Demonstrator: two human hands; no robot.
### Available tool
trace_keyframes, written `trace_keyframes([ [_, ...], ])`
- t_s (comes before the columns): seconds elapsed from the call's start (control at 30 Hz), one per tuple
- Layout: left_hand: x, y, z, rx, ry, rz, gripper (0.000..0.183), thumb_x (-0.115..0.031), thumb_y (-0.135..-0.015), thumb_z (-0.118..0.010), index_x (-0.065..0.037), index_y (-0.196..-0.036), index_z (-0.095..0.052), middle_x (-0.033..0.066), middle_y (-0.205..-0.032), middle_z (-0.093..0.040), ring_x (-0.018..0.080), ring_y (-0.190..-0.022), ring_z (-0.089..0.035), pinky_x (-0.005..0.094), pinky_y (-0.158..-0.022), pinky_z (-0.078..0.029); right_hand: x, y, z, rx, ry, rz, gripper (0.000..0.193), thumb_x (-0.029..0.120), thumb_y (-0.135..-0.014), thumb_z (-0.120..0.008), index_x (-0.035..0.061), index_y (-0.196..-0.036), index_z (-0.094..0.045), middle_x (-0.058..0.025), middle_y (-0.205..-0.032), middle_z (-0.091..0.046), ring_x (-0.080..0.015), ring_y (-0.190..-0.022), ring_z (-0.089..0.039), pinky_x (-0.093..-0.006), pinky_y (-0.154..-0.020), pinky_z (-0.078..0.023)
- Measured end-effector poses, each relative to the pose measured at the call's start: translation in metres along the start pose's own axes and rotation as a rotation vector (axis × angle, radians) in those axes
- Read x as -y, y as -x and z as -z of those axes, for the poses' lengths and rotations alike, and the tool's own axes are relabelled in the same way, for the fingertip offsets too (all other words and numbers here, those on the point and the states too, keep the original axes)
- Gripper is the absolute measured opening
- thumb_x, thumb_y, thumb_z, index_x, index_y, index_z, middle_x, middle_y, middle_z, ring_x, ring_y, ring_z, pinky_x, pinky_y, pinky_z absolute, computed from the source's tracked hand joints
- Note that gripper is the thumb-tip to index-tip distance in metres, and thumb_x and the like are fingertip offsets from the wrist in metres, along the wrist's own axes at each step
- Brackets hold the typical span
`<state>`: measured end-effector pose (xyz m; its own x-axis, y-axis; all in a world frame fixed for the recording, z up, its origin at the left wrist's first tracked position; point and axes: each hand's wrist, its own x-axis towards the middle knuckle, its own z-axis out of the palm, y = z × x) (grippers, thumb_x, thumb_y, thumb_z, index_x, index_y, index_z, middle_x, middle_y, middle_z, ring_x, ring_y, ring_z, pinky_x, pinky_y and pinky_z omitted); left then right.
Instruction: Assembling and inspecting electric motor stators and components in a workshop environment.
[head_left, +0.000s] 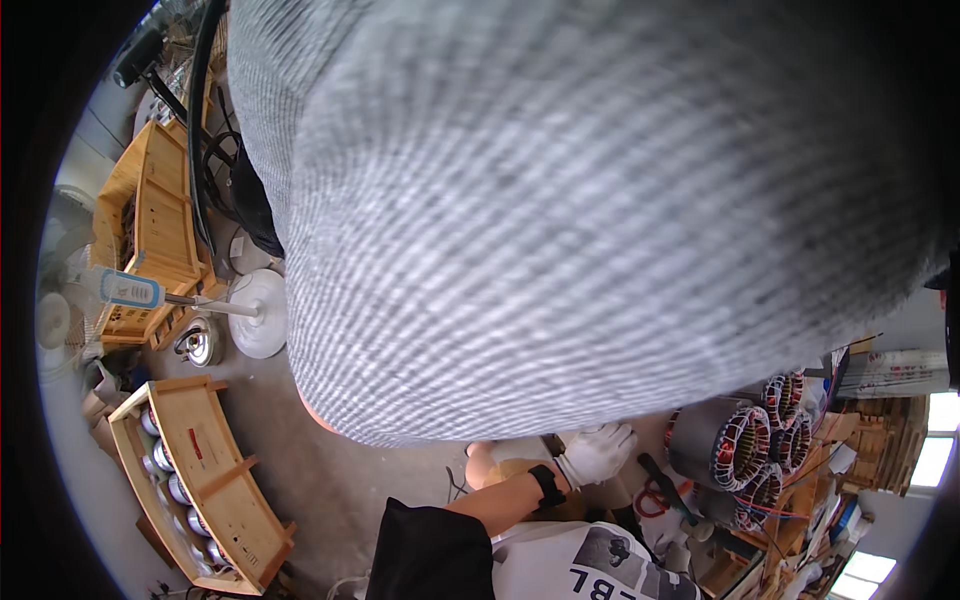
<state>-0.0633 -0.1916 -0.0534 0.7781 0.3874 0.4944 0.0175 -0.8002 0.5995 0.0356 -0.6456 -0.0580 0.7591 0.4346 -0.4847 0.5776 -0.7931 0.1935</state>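
The white-gloved left hand [598,455] sits near the wound stators [715,445], on their left, partly curled; whether it grasps anything cannot be told. Striped grey fabric [560,250] extends upper left of the stators.

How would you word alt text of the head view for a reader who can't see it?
Grey striped cloth close to the camera hides much of the view. Below it, a white-gloved hand extends from a black sleeve; whether it holds anything is unclear. Wound stators are at right, wooden crates and a fan at left.
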Motion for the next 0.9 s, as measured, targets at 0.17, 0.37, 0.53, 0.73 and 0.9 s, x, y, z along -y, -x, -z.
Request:
trace_keyframes([
  [0.17, -0.001, -0.001, -0.005, -0.004, 0.014, -0.009, 0.018, -0.020, -0.064, -0.054, -0.012, -0.080, -0.055, -0.0009, -0.077, -0.051, 0.0124, -0.068, -0.051, 0.0266, -0.062, -0.037, 0.001, -0.003, -0.013, 0.048, 0.122, -0.154, 0.004, 0.011, -0.067, -0.056, 0.0082, -0.067, -0.059, -0.0128, -0.067, -0.060, -0.0275, -0.066, -0.061, -0.0363, -0.058, -0.048],
  [0.37, -0.001, -0.001, -0.002, -0.002, -0.022, -0.038, 0.017, -0.021, -0.065, -0.054, -0.012, -0.079, -0.054, -0.0012, -0.075, -0.050, 0.0126, -0.067, -0.050, 0.0272, -0.062, -0.036, 0.002, -0.005, -0.018, 0.033, 0.203, -0.126, 0.006, 0.009, -0.068, -0.054, 0.0088, -0.067, -0.060, -0.0121, -0.068, -0.060, -0.0279, -0.066, -0.060, -0.0361, -0.059, -0.048],
  [0.53, -0.003, -0.001, -0.002, 0.004, -0.018, -0.038, 0.017, -0.021, -0.065, -0.053, -0.012, -0.079, -0.055, -0.0012, -0.074, -0.050, 0.0131, -0.067, -0.049, 0.0274, -0.062, -0.036, 0.008, -0.003, -0.020, -0.043, 0.148, -0.196, 0.008, 0.009, -0.069, -0.053, 0.0057, -0.068, -0.060, -0.0127, -0.067, -0.059, -0.0275, -0.066, -0.059, -0.0346, -0.060, -0.047],
  [0.73, -0.002, 0.000, -0.004, 0.019, -0.030, -0.044, 0.015, -0.020, -0.067, -0.053, -0.011, -0.079, -0.056, -0.0008, -0.073, -0.050, 0.0134, -0.067, -0.049, 0.0276, -0.061, -0.036, 0.016, 0.002, -0.017, -0.168, -0.349, -0.282, 0.019, 0.011, -0.077, -0.046, -0.0006, -0.067, -0.057, -0.0179, -0.066, -0.057, -0.0294, -0.061, -0.057, -0.0352, -0.053, -0.044],
  [0.9, -0.003, -0.004, 0.004, 0.056, -0.014, -0.043, 0.014, -0.019, -0.068, -0.054, -0.011, -0.079, -0.056, 0.0001, -0.073, -0.049, 0.0145, -0.067, -0.050, 0.0281, -0.062, -0.037, 0.025, 0.009, -0.010, -0.229, -0.653, -0.291, 0.023, 0.014, -0.080, -0.044, -0.0057, -0.073, -0.053, -0.0177, -0.062, -0.055, -0.0283, -0.055, -0.055, -0.0364, -0.050, -0.042],
])
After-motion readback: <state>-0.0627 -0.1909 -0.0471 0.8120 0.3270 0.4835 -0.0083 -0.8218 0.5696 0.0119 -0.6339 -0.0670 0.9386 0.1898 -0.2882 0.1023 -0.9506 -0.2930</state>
